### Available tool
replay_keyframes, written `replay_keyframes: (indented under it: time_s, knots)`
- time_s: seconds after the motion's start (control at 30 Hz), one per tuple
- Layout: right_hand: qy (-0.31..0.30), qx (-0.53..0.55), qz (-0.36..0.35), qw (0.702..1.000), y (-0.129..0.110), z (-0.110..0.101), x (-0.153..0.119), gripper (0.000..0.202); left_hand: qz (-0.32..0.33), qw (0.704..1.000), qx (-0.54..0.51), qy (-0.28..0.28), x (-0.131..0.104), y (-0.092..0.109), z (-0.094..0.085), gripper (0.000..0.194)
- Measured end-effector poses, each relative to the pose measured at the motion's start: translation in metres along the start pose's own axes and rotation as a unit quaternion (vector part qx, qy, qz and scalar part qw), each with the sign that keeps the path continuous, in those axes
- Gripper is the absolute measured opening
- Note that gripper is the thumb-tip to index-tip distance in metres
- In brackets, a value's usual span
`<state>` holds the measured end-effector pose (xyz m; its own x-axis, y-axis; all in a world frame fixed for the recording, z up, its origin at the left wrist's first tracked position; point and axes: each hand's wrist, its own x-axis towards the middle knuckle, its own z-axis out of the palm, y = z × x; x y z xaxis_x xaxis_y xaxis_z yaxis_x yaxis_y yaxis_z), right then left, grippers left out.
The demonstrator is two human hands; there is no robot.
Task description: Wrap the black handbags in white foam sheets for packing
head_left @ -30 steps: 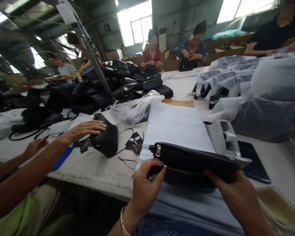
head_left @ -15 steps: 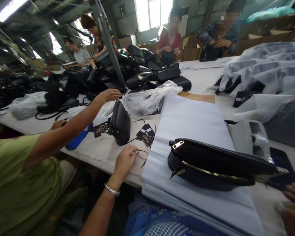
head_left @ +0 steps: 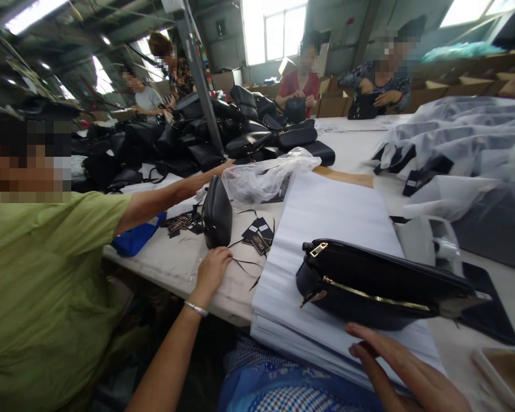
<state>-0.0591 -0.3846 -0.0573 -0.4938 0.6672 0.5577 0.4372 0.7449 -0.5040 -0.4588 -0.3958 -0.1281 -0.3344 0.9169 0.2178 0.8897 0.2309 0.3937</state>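
On stacked white paper (head_left: 335, 209) atop the worktop (head_left: 175, 273), a black zippered handbag (head_left: 369, 280) rests just beyond my right hand (head_left: 405, 361), its grip open; my left hand (head_left: 213, 269) is at black cords (head_left: 246, 262), and I cannot tell whether that grip holds them.

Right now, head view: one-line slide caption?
Gold-zippered black bag on stacked white sheets, right hand nearby, left hand close to another black bag.

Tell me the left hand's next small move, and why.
Probably pinch the thin black cord with the left hand: its fingertips are right by that cord, black tags lie just beyond, and the right hand is open near the gold-zipped bag.
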Motion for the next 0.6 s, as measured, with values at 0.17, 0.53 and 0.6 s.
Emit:
replay_keyframes:
  time_s: [0.17,0.53,0.6]
  knots:
    - [-0.031,0.055,0.005,0.998,0.003,0.02,0.009,0.024,-0.003,1.0,-0.03,0.004,-0.003,0.009,-0.018,0.014]
    - [-0.091,0.239,0.057,0.965,-0.04,0.041,0.066,0.024,0.048,0.985,-0.155,0.054,-0.03,0.076,-0.113,0.014]
    - [-0.136,0.257,0.036,0.956,-0.041,0.043,0.064,0.021,0.05,0.981,-0.16,-0.095,-0.044,0.066,-0.127,0.017]
